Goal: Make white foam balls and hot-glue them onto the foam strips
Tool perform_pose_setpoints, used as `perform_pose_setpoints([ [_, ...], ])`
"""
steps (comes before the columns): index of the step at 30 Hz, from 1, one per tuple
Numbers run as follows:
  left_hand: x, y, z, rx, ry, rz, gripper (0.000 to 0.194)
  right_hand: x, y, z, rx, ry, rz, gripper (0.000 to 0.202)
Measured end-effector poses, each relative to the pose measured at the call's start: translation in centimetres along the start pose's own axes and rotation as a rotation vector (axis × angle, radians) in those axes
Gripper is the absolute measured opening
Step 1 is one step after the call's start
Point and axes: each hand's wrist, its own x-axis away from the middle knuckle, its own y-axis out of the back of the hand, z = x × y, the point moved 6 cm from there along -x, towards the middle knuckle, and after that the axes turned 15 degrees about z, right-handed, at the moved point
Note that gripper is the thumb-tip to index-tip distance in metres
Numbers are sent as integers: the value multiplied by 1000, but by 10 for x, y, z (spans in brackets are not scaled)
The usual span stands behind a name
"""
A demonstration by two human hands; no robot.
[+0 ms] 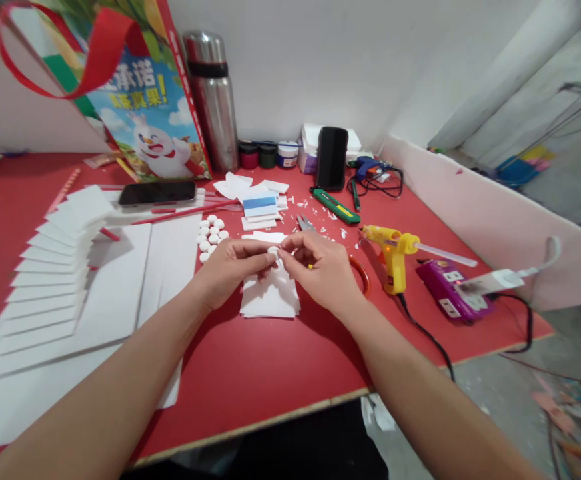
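Between the fingertips of my left hand (235, 267) and my right hand (320, 263) is a small round white piece (273, 251). Both hands are closed in a pinch on it, and the fingers hide part of it. Below them lies a stack of white paper sheets (270, 300). Just left of my left fingers sits a cluster of similar white round pieces (213, 233). Scissors lie partly under my right hand, their blades (304, 223) pointing away and an orange handle (360, 275) showing beside the wrist.
On the right are a yellow glue gun (393, 253) and a purple power strip (453, 287). A green cutter (336, 205) lies among paper scraps. White cards (45, 280) fan out at left. A steel flask (215, 107), a bag (145, 100) and a phone (331, 159) stand behind.
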Motion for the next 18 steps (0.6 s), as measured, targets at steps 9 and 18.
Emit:
perform_pose_setpoints([
  [9,-1,-3,-3,-5,-26,-16,25,2,-2,1,198,51,-1,10],
  [18,-2,-2,2,256,4,-40,25,0,0,-11,-396,-170,-15,15],
])
